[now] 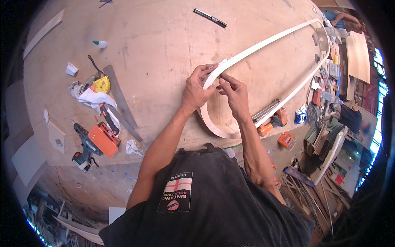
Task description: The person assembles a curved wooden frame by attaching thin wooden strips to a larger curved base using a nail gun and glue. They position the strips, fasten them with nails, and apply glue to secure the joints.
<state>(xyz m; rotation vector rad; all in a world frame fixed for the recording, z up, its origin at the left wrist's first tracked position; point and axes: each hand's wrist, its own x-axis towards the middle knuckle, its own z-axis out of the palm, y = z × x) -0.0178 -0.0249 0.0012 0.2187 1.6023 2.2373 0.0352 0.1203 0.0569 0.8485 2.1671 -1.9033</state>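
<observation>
Head view: our left hand [196, 88] closes around the curved white strip [263, 44]; our right hand [235, 94], fingers curled (we cannot tell its hold), is beside it.

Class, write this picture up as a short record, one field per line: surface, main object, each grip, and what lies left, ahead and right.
Surface: wooden tabletop
Main object: white strip, bent into a long loop
Left grip: thumb and fingers on opposite sides of the strip's near curve
Right grip: inside the loop, fingertips close to the strip; contact unclear
Left: drill, orange boxy item, green-capped white bottle
Ahead: black pen
Right: blue-and-white packet
</observation>
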